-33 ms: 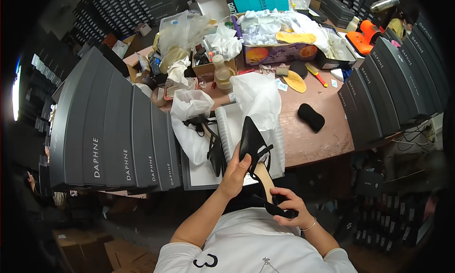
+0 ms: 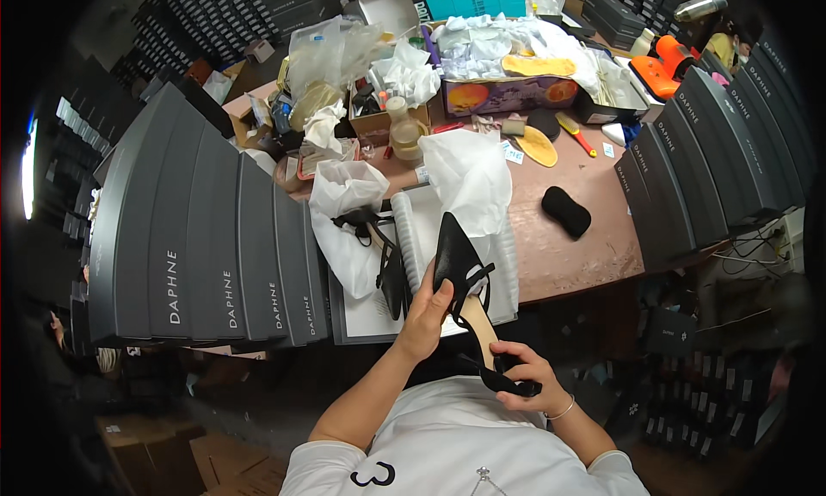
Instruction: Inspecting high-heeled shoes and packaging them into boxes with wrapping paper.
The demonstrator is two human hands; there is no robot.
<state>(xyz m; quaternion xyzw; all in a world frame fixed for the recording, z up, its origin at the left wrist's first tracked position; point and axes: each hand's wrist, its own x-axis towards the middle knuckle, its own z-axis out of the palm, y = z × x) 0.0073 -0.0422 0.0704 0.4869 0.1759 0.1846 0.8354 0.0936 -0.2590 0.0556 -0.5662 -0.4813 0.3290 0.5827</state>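
Observation:
A black pointed-toe strappy shoe [image 2: 456, 257] is held in front of my body, its toe tipped toward the table and its beige insole facing up. My left hand [image 2: 425, 317] grips it at the side of the toe, thumb on top. Around the heel end and ankle strap close the fingers of my right hand [image 2: 527, 380]. The mate, another black shoe [image 2: 391, 281], lies to the left on white paper in the open shoebox [image 2: 361, 317]. White tissue paper [image 2: 469, 178] spreads over the box's far side, just beyond the held toe.
Stacks of dark grey shoeboxes [image 2: 202, 229] stand on the left and more shoeboxes [image 2: 680, 169] on the right. A black sponge-like pad [image 2: 565, 213] lies on the pinkish table [image 2: 568, 268]. Farther back are a pump bottle [image 2: 403, 135], a yellow insole [image 2: 537, 147] and a paper-filled carton [image 2: 508, 97].

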